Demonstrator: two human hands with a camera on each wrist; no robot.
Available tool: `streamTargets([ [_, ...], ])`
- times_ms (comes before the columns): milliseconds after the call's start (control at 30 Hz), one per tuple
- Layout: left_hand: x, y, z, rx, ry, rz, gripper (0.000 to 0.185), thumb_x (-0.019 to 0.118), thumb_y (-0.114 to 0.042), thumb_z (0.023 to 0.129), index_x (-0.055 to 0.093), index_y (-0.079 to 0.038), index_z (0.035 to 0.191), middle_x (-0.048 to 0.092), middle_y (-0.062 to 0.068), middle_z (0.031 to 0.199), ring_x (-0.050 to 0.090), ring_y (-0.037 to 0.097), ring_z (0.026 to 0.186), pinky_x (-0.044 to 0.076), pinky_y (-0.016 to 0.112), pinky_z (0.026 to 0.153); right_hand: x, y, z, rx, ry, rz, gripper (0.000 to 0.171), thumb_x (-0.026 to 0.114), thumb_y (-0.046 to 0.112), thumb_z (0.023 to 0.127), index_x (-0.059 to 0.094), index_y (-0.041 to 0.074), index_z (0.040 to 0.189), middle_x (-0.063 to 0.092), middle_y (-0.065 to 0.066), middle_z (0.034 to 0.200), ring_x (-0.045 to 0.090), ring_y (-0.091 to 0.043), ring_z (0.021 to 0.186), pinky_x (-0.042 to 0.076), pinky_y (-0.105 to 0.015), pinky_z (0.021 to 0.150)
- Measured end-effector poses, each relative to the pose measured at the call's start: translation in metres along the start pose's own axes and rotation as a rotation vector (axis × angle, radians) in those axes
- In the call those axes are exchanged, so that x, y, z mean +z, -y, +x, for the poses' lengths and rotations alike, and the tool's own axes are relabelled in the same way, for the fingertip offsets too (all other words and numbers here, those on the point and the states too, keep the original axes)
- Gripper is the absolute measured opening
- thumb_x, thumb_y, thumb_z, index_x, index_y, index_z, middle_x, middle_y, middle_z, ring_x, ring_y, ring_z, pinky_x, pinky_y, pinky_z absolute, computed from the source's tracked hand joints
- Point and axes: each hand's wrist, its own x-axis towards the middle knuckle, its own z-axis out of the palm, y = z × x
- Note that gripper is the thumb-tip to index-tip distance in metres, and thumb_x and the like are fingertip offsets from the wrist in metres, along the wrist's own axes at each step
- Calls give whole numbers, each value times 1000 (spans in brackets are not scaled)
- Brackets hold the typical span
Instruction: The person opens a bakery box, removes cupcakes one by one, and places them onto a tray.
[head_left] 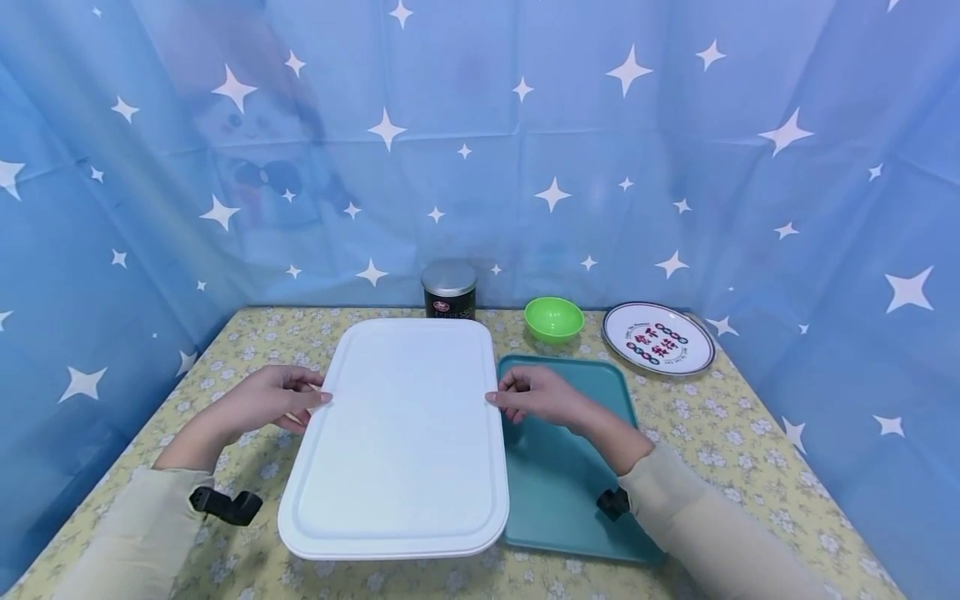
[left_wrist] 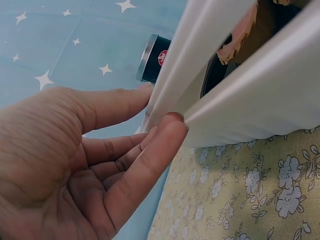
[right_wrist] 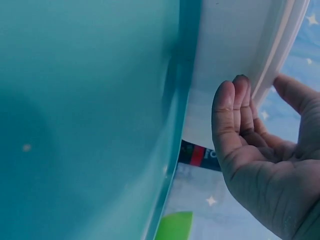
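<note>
A white rectangular lid [head_left: 397,442] lies across the middle of the head view, over a white box whose wall [left_wrist: 260,90] shows in the left wrist view. There, a gap parts lid and box, and partly hidden dark and brownish things [left_wrist: 245,37] show inside. At the lid's left edge, my left hand [head_left: 273,398] pinches the rim, thumb above and fingers below. Opposite it, my right hand [head_left: 536,393] holds the right rim with the thumb on top and the fingers underneath. In the right wrist view the lid's edge [right_wrist: 287,35] meets the thumb.
Right of the box lies a teal tray [head_left: 570,492], partly under my right forearm. Behind stand a dark can with a silver lid [head_left: 450,287], a bright green bowl [head_left: 553,319] and a white patterned plate [head_left: 693,343]. A floral cloth [head_left: 720,433] covers the table; a starry curtain hangs behind.
</note>
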Motion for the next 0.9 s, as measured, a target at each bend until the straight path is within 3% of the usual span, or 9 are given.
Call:
streamTargets([
  [600, -1, 0, -4, 17, -33, -6, 66, 70, -34, 96, 46, 7, 143, 55, 22, 115, 69, 31, 86, 60, 46, 76, -2, 0, -3, -44, 6, -3, 31, 68, 34, 98, 65, 4, 101, 68, -16, 94, 66, -31, 86, 56, -52, 80],
  [900, -2, -5, -7, 37, -22, -26, 66, 68, -34, 97, 45, 6, 144, 55, 23, 113, 69, 33, 85, 60, 48, 75, -6, 7, -4, -79, -6, 46, 32, 66, 34, 99, 64, 3, 102, 66, -21, 93, 62, -47, 91, 53, -59, 83],
])
